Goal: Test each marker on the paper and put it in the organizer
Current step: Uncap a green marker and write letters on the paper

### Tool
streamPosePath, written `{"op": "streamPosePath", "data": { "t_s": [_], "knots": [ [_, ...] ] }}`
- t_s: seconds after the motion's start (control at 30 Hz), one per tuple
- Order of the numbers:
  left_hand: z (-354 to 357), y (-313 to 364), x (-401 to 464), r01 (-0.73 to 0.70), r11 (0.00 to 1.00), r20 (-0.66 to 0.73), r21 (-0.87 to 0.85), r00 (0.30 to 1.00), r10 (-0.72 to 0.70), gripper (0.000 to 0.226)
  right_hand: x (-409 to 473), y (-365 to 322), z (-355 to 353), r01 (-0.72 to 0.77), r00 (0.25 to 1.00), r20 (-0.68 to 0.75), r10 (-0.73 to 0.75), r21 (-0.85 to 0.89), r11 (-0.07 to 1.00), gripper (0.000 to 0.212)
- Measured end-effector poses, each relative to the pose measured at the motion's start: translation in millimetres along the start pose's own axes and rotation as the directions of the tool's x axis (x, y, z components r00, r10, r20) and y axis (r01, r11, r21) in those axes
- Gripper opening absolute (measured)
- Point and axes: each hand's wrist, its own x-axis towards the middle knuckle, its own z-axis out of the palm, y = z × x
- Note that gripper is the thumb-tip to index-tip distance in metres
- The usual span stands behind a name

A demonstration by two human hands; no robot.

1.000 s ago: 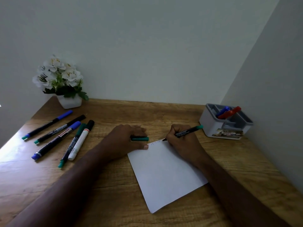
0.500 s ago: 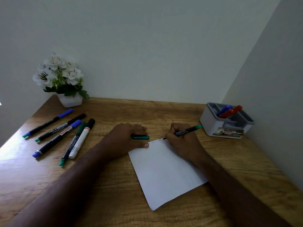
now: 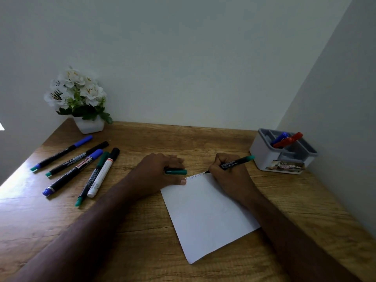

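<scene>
A white sheet of paper [image 3: 205, 216] lies on the wooden desk [image 3: 142, 231]. My right hand [image 3: 230, 174] grips a black marker with a green end [image 3: 238, 160], its tip touching the paper's top edge beside a row of small green marks [image 3: 195, 177]. My left hand [image 3: 156, 171] rests at the paper's top left corner and holds the green cap [image 3: 176, 171] between its fingers, thumb on the paper. Several capped markers [image 3: 81, 165] lie in a row at the left. A grey organizer [image 3: 264, 155] at the right holds a blue marker [image 3: 280, 138] and a red marker [image 3: 289, 140].
A white pot of white flowers [image 3: 81, 100] stands at the desk's back left corner. Walls close the desk in behind and along the right, right next to the organizer.
The marker tip has moved a little to the right along the paper's top edge, lengthening the row of green marks. My left hand has stayed in place.
</scene>
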Motion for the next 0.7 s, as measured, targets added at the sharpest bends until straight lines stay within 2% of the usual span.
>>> {"op": "streamPosePath", "data": {
  "t_s": [0.7],
  "knots": [
    [0.0, -0.3, 0.0, -0.005, 1.000, -0.008, -0.006, 1.000, 0.005, 0.054, -0.1, 0.0, 1.2, 0.010, 1.000, -0.007, -0.010, -0.007, 1.000, 0.030]
  ]
}}
